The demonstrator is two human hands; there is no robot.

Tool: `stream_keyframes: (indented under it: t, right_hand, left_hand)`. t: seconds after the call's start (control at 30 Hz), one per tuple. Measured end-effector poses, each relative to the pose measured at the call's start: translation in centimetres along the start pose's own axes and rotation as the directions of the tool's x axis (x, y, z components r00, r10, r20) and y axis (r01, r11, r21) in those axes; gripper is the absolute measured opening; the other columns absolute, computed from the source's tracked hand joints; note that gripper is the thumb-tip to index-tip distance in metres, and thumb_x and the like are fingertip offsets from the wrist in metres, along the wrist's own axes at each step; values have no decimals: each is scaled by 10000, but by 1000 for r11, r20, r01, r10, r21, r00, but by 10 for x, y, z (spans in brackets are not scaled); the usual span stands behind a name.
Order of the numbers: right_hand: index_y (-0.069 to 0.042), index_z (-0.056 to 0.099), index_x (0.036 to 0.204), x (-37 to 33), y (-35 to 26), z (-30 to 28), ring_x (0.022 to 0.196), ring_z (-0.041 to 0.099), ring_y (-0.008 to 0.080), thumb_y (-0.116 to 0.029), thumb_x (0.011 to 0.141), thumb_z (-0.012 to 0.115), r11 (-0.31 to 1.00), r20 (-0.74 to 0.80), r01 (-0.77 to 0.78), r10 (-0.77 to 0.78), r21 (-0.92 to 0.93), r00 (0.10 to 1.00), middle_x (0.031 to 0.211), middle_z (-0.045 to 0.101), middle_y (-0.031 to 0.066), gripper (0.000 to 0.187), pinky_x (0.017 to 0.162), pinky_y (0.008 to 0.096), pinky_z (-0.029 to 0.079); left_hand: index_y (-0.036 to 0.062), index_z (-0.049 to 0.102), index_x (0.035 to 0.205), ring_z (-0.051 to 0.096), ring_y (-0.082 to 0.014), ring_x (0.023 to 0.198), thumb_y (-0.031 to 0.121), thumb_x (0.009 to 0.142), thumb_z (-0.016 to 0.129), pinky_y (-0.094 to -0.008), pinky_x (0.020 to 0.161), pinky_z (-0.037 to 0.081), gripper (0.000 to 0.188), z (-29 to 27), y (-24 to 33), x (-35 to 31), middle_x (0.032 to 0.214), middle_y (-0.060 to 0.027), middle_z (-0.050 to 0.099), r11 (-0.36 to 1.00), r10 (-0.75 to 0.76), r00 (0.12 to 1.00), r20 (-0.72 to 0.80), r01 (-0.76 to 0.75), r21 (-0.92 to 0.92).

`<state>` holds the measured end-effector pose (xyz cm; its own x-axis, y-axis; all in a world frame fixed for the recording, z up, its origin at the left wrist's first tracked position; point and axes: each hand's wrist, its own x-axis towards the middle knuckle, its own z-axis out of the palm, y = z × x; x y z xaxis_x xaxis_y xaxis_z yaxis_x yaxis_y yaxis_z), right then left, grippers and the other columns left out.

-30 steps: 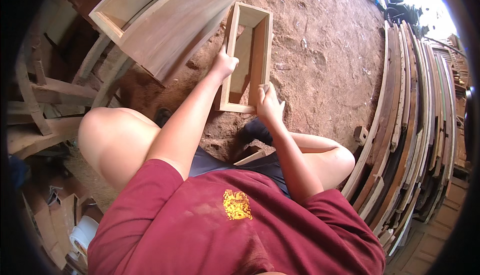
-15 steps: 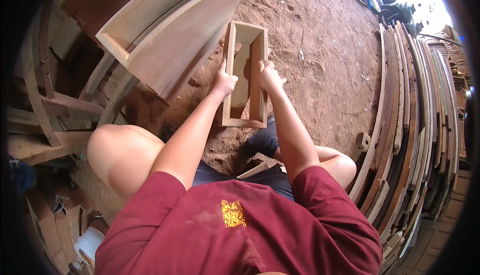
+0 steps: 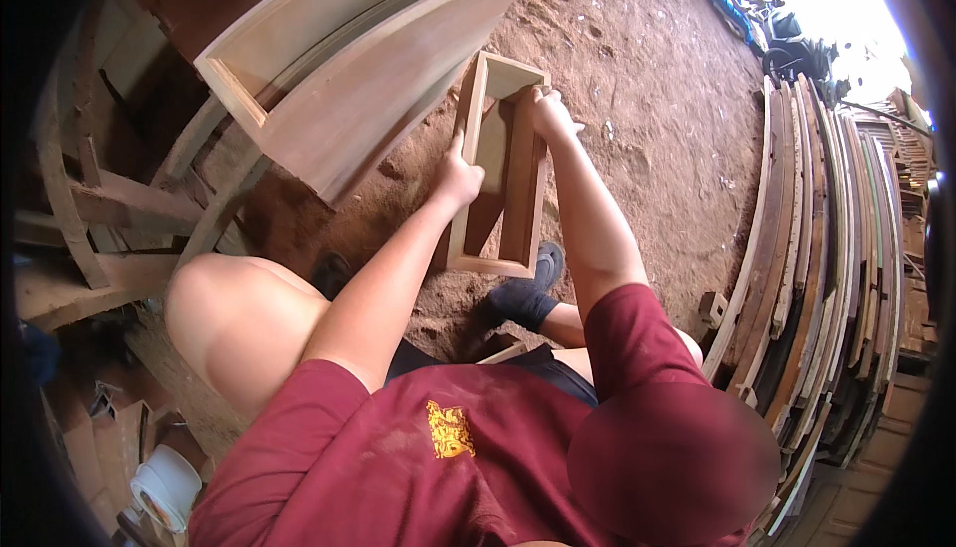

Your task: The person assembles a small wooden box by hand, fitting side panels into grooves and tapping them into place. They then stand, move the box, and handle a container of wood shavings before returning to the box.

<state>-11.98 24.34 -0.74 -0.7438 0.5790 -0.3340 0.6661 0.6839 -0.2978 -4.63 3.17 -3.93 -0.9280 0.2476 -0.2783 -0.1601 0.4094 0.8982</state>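
Between my two hands is a long, narrow wooden box frame (image 3: pixel 461 189), open on the side facing up, with pale rims and darker inner walls. My left hand (image 3: pixel 459 177) grips its left long side about midway, thumb over the rim. Farther up, my right hand (image 3: pixel 553 116) is closed on the right long side near the far corner. The fingers under the frame's outer sides are partly hidden. The frame's near end is over my feet, next to a dark shoe (image 3: pixel 549 266).
A large wooden cabinet carcass (image 3: pixel 398 89) stands at the far left, close to the frame. Curved timber pieces (image 3: pixel 204 134) stand left of my knee. Stacked long planks (image 3: pixel 797 278) line the right side. A white bucket (image 3: pixel 167 485) is at lower left; reddish dirt ground (image 3: pixel 647 159) lies ahead.
The frame has turned slightly clockwise and its near end has shifted right. My right hand has moved up along its side toward the far corner; my left hand still grips it.
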Motion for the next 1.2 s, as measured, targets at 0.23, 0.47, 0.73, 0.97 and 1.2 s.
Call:
stream_keyframes:
  t: [0.23, 0.47, 0.73, 0.97, 1.2]
  right_hand:
    - [-99, 463, 1345, -146, 64, 43, 1371, 429, 348, -457, 1035, 336, 984, -115, 162, -169, -71, 979, 1407, 513, 187, 490, 1095, 742, 149]
    - [-69, 389, 1419, -263, 132, 64, 1365, 409, 425, -443, 1005, 414, 965, 3, 172, -176, 196, 984, 1409, 498, 248, 558, 1117, 700, 142]
    - [-7, 497, 1174, -267, 131, 39, 1020, 618, 481, -507, 975, 490, 955, -75, 136, -120, 265, 990, 1025, 655, 323, 538, 858, 513, 481]
    - [-6, 524, 1184, -209, 122, 50, 993, 612, 483, -416, 987, 504, 901, -120, 147, -106, 409, 987, 1069, 627, 323, 455, 877, 492, 477]
    - [-31, 471, 1297, -74, 109, 64, 1019, 588, 494, -103, 944, 457, 878, -207, 478, -471, -16, 858, 1132, 514, 333, 361, 824, 515, 523]
  left_hand:
    - [47, 277, 1545, 646, -233, 763, 73, 712, 591, -354, 718, 531, 890, 3, -18, 6, 935, -178, 670, 993, 103, 992, -80, -107, -56]
    - [137, 235, 1570, 687, -318, 873, 46, 712, 592, -384, 773, 558, 934, 4, 0, -2, 1098, -270, 669, 997, 5, 1000, 29, -3, -83]
    - [120, 248, 1564, 683, -309, 917, 57, 722, 599, -376, 798, 553, 914, 5, -13, 6, 1153, -254, 658, 987, 134, 989, -58, -138, -80]
    - [78, 264, 1552, 660, -266, 760, 47, 697, 594, -369, 704, 538, 917, 1, -12, 5, 934, -212, 681, 997, 49, 999, -13, -49, -65]
    - [43, 273, 1543, 630, -219, 720, 49, 704, 583, -343, 699, 526, 894, 3, -7, 1, 944, -175, 668, 994, 77, 997, -28, -80, -81]
